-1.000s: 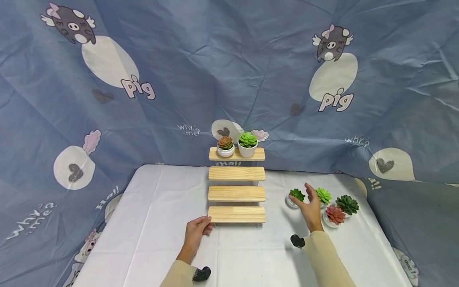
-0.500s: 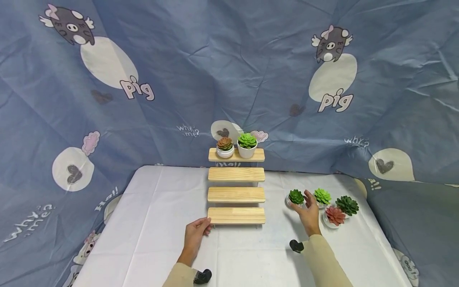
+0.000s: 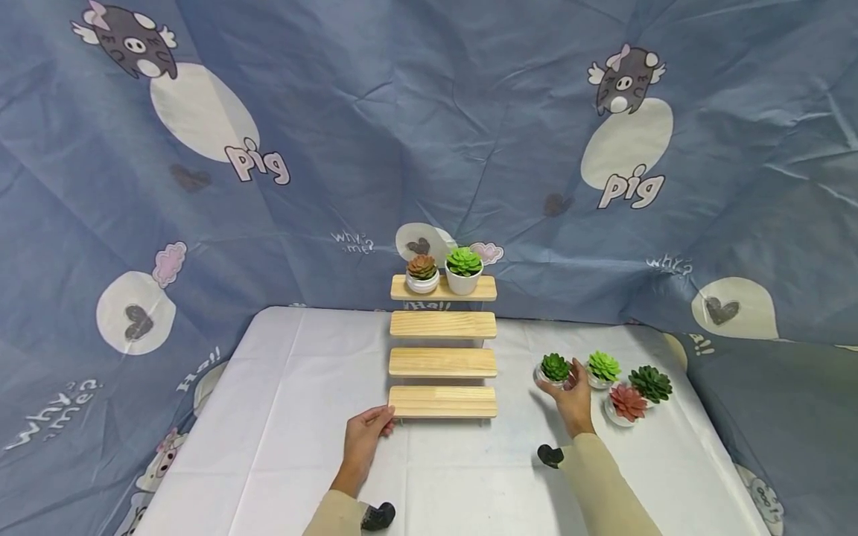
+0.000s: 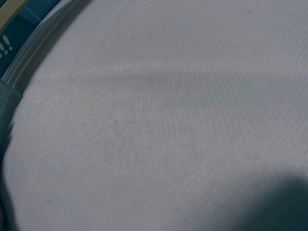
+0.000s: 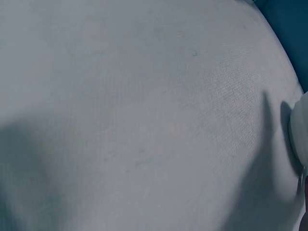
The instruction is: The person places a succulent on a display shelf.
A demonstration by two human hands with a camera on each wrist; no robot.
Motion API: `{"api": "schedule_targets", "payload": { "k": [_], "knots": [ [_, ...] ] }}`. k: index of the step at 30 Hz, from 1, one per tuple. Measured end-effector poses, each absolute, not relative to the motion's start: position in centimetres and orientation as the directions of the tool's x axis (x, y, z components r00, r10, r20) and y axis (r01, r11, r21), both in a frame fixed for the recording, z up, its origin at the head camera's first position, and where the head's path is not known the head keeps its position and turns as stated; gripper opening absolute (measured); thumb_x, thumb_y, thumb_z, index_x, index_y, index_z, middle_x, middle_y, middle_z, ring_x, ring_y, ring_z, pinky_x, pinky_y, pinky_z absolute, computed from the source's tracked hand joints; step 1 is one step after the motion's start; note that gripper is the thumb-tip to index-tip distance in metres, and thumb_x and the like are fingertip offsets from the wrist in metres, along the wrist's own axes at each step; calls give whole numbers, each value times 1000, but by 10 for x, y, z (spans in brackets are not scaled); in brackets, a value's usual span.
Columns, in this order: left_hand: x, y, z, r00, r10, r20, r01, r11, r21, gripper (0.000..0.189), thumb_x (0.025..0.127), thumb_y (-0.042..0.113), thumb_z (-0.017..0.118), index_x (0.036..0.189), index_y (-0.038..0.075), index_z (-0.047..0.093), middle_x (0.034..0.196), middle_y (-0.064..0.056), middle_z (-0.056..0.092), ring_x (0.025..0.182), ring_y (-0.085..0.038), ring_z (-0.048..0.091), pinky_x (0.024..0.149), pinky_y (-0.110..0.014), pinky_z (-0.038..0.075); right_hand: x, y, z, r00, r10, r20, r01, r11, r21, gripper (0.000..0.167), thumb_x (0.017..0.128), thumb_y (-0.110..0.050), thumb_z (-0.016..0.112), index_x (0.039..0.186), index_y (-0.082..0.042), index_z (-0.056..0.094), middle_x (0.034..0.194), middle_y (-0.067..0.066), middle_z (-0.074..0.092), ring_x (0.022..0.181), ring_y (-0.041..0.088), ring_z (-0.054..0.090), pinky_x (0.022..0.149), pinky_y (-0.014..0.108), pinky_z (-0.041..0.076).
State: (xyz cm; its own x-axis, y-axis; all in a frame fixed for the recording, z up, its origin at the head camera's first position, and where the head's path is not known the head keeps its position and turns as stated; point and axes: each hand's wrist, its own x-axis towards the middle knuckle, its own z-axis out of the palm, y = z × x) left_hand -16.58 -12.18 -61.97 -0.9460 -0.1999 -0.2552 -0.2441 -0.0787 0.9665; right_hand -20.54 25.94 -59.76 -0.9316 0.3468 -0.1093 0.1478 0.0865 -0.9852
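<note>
A four-step wooden plant stand [image 3: 442, 402] with clear supports rises mid-table. My left hand [image 3: 364, 435] pinches the front left corner of its lowest board. On the right, a small dark green succulent in a white pot [image 3: 555, 366] stands on the cloth. My right hand [image 3: 573, 398] holds that pot, thumb at its front left and fingers round its right side. In the right wrist view, only the edge of the white pot [image 5: 301, 130] shows at the right. The top board carries a brown succulent [image 3: 422, 272] and a bright green succulent [image 3: 464, 269], both in white pots.
Right of the right hand stand a light green succulent [image 3: 603, 368], a red succulent [image 3: 628, 403] and another dark green succulent [image 3: 650, 383], close together. A white cloth [image 3: 302, 387] covers the table. Blue printed fabric [image 3: 322, 149] hangs behind and at the sides.
My right hand has come down and slightly left, and its fingers have drawn in round the dark green succulent's pot. The left hand stays at the stand's corner.
</note>
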Motion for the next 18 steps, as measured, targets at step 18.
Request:
{"api": "schedule_targets", "payload": {
  "k": [18],
  "knots": [
    [-166,-124,-619,-948,-165,-271,-249,-145,958,29,88,10,71,103,-15,65,74,-4,70,63,-7,61,59,-18,53,-214,258,-604,-896,423,-135,231,186,-955,70,80,3,73,139,9,36,142,32,39,134,41,35,112,46,30]
  ]
}}
